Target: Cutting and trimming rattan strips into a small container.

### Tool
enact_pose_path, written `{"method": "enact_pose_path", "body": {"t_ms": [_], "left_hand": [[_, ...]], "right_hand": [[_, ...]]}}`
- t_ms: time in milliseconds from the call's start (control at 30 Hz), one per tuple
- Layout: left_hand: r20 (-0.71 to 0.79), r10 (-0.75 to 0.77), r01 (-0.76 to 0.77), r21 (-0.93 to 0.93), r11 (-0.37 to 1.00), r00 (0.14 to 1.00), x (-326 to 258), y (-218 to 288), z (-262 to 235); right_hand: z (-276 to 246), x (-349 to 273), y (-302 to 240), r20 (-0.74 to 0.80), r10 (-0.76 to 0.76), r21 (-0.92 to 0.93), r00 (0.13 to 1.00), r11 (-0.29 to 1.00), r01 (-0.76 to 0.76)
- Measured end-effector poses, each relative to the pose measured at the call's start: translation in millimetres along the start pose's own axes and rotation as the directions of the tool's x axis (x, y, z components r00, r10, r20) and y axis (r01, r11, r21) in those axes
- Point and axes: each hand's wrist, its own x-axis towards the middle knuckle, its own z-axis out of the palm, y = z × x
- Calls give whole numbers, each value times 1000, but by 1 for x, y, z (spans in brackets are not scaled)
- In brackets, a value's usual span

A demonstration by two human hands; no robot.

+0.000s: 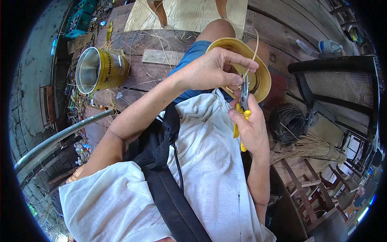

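Observation:
My left hand (213, 69) pinches a thin pale cane strip (256, 44) between thumb and fingers; its free length curves up and away. Wrapped in my right hand (254, 125) are pliers (244, 94) with yellow handles and a grey metal head. The head points up to the strip, close beside my left thumb. Whether the jaws are touching the strip is too small to tell. Below both hands, a yellow plastic basin (264, 82) rests tilted at my lap, with some small pale pieces inside. The hands hide part of its near side.
A yellow metal bucket (115, 68) lies on the plank floor to the left, near a loose wooden board (161, 57) and scattered strips. A plywood sheet (185, 16) is ahead. On the right are a black cane-panelled chair (342, 86), a dark coil (288, 123) and a cane bundle (310, 147).

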Motion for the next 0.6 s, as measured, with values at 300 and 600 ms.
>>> {"method": "enact_pose_path", "body": {"t_ms": [300, 600], "left_hand": [[65, -30, 29, 29, 999, 997, -1, 1, -3], [-44, 94, -75, 324, 943, 995, 3, 0, 6]], "right_hand": [[1, 1, 4, -1, -29, -5, 1000, 1000, 29], [1, -10, 13, -16, 83, 166, 996, 983, -80]]}}
